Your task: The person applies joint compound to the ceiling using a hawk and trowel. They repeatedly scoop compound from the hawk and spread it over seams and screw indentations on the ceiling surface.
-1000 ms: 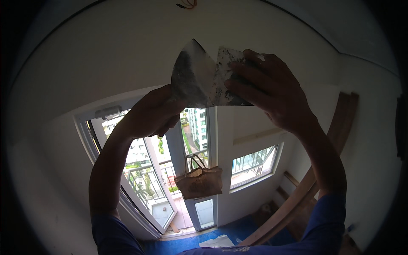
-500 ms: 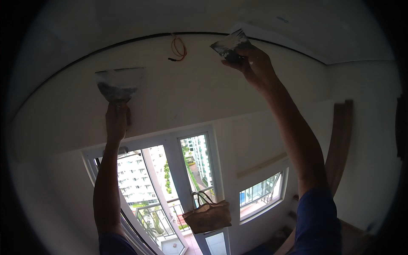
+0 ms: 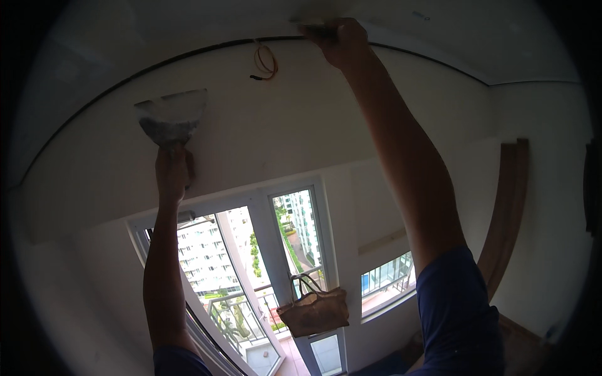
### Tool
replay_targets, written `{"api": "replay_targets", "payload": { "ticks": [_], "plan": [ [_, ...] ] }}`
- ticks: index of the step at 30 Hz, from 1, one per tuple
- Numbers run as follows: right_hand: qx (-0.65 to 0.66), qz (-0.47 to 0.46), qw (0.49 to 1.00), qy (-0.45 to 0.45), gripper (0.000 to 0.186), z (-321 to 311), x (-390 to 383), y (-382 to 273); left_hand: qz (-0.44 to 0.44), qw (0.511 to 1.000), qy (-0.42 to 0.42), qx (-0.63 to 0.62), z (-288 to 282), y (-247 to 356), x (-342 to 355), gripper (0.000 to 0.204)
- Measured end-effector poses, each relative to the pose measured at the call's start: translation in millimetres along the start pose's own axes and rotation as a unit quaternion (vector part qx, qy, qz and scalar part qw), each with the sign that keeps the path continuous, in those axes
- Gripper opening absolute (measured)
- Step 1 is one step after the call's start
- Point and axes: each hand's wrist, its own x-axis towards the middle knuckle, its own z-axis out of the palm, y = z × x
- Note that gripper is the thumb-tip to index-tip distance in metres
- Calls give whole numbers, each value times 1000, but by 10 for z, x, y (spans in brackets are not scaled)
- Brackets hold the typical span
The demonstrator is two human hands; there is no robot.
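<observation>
My left hand [image 3: 172, 172] grips a wide putty knife [image 3: 170, 116] by its handle, with the blade up and smeared with pale and dark patches. It is held in front of the white wall [image 3: 282, 119]. Higher and to the right, my right hand [image 3: 345, 42] is closed on a second putty knife [image 3: 316, 28]. That blade is blurred and seen nearly edge-on, against the ceiling [image 3: 213, 22] just above the dark gap where ceiling and wall meet. I cannot tell whether it touches the surface.
An orange cable coil [image 3: 266, 62] hangs from the gap between my hands. Below are a glazed balcony door [image 3: 260, 219], a brown bag [image 3: 313, 312] hanging by its handles, and a small window [image 3: 389, 282]. Brown boards [image 3: 509, 207] lean at the right wall.
My right hand has moved up and left, taking its putty knife from the wall's top edge to the ceiling. The left putty knife has tilted slightly and risen a little.
</observation>
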Motion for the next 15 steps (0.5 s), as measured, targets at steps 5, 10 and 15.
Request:
{"api": "replay_targets", "payload": {
  "ticks": [5, 10, 15],
  "plan": [
    [-179, 65, 981, -32, 46, -256, 61, -498, 10, 998, -29, -51, -29, 20, 7, 26],
    [641, 165, 746, 69, 32, -470, 81, -839, -6, 998, -25, -50, -20, 16, 14, 24],
    [33, 24, 998, 56, 46, -321, -303, -325, -7, 999, -8, -33, -4, 0, 1, 33]
  ]
}}
